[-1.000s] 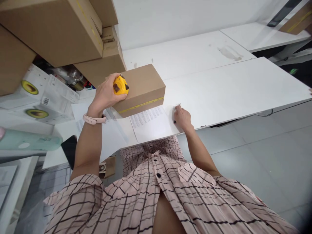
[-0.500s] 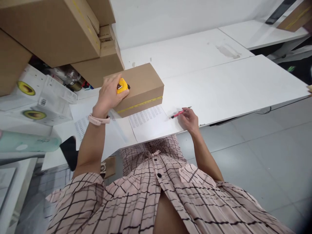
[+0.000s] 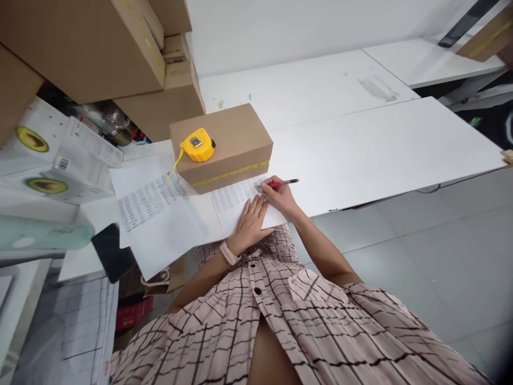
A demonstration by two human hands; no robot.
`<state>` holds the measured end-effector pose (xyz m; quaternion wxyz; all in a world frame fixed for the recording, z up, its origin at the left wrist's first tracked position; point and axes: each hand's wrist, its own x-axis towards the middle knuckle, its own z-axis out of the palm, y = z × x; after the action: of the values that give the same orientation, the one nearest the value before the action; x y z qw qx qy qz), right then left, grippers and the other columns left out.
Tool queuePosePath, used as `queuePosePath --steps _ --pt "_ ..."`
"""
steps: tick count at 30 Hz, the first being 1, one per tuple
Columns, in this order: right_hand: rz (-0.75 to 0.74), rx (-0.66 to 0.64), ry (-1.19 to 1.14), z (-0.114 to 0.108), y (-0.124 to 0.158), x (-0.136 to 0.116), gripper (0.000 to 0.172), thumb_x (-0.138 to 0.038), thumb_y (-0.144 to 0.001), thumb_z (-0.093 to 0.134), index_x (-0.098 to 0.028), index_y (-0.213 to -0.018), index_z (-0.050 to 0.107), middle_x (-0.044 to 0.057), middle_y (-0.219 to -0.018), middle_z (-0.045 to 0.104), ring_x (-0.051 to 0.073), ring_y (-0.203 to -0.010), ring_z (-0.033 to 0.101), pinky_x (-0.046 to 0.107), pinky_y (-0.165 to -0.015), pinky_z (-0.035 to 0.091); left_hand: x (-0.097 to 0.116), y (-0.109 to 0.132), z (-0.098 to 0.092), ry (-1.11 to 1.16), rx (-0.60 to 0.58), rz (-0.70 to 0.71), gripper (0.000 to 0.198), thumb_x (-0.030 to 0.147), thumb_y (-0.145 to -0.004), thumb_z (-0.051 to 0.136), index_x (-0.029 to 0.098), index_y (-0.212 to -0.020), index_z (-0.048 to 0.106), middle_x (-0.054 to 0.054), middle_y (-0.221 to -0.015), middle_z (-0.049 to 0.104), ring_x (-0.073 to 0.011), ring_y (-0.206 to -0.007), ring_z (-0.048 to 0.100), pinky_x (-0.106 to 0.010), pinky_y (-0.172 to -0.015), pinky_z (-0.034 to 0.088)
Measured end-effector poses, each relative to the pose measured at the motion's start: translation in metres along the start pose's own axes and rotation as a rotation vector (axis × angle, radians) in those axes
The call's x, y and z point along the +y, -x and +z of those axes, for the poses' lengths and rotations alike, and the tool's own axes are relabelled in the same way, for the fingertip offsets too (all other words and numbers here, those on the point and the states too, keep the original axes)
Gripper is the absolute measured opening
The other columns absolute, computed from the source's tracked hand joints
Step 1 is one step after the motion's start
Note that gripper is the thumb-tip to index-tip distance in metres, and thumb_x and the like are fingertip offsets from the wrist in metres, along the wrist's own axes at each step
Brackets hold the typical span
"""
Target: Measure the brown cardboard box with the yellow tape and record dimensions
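Note:
My left hand (image 3: 251,223) lies flat on a printed sheet (image 3: 226,216), holding nothing, its fingers stretched out. Beside it, my right hand (image 3: 280,197) grips a red pen (image 3: 282,183), with the fingertips at the sheet's printed rows. A closed brown cardboard box (image 3: 224,136) stands just behind the sheet and covers part of it. On top of the box sits a yellow tape measure (image 3: 198,144), its yellow strap hanging over the left edge. More printed papers (image 3: 160,224) lie left of the box.
Large cardboard boxes (image 3: 88,48) are stacked at the back left. White boxes with avocado pictures (image 3: 60,160), a pale green bottle (image 3: 44,232) and a black phone (image 3: 112,251) are on the left. The white table (image 3: 352,149) stretches to the right.
My left hand has let go of the tape measure, leaving it on the box, and has come down onto the sheet. My right hand has moved left over the sheet with the pen.

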<state>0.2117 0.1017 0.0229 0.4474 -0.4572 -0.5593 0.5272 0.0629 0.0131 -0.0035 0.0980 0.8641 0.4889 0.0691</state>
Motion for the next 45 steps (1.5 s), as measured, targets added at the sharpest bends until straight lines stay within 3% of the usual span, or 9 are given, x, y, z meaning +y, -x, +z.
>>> queuePosePath --steps 3,6,14,29,35,45 --pt "-0.023 -0.003 0.102 0.002 -0.001 0.007 0.04 -0.062 -0.083 0.069 -0.024 -0.083 0.055 -0.004 -0.067 0.051 0.014 -0.062 0.048 0.029 -0.061 0.041 -0.005 0.004 -0.003 -0.013 0.005 0.021 0.083 0.059 -0.101 0.048 0.004 -0.16 0.03 -0.023 -0.17 0.027 -0.0349 -0.162 0.018 -0.056 -0.132 0.015" --pt "-0.049 -0.008 0.124 0.002 0.0 0.009 0.034 -0.055 -0.085 0.068 -0.025 -0.087 0.054 -0.004 -0.07 0.052 0.014 -0.064 0.049 0.029 -0.062 0.042 -0.005 0.006 -0.005 -0.019 0.005 0.02 0.081 0.058 -0.102 0.046 0.003 -0.16 0.03 -0.023 -0.17 0.029 -0.035 -0.161 0.02 -0.055 -0.132 0.015" --pt "-0.05 0.061 0.204 0.004 -0.001 0.015 0.031 -0.04 -0.083 0.067 -0.025 -0.067 0.045 -0.006 -0.057 0.044 0.012 -0.057 0.039 0.029 -0.057 0.033 -0.004 0.006 -0.002 -0.02 0.0 0.026 0.083 0.061 -0.103 0.042 0.002 -0.16 0.03 -0.024 -0.169 0.03 -0.0367 -0.16 0.023 -0.054 -0.132 0.014" --pt "-0.067 0.076 0.261 0.003 -0.001 0.019 0.029 -0.039 -0.084 0.064 -0.025 -0.068 0.044 -0.006 -0.058 0.042 0.013 -0.057 0.039 0.029 -0.057 0.033 -0.006 0.007 0.001 0.009 0.022 0.031 0.083 0.063 -0.104 0.037 0.006 -0.163 0.025 -0.022 -0.17 0.029 -0.0351 -0.161 0.022 -0.055 -0.132 0.015" --pt "-0.067 0.078 0.238 0.003 -0.001 0.016 0.028 -0.035 -0.082 0.063 -0.025 -0.065 0.043 -0.005 -0.058 0.042 0.013 -0.057 0.039 0.029 -0.056 0.033 -0.005 0.007 -0.001 -0.007 0.006 0.027 0.084 0.063 -0.104 0.037 0.002 -0.161 0.028 -0.023 -0.17 0.029 -0.036 -0.161 0.022 -0.054 -0.132 0.015" --pt "-0.068 0.081 0.258 0.003 -0.002 0.016 0.031 -0.041 -0.084 0.064 -0.025 -0.067 0.043 -0.005 -0.06 0.042 0.013 -0.058 0.038 0.029 -0.058 0.034 -0.006 0.006 0.001 0.007 0.018 0.025 0.083 0.064 -0.104 0.035 0.006 -0.163 0.025 -0.022 -0.171 0.028 -0.0348 -0.161 0.021 -0.056 -0.132 0.016"
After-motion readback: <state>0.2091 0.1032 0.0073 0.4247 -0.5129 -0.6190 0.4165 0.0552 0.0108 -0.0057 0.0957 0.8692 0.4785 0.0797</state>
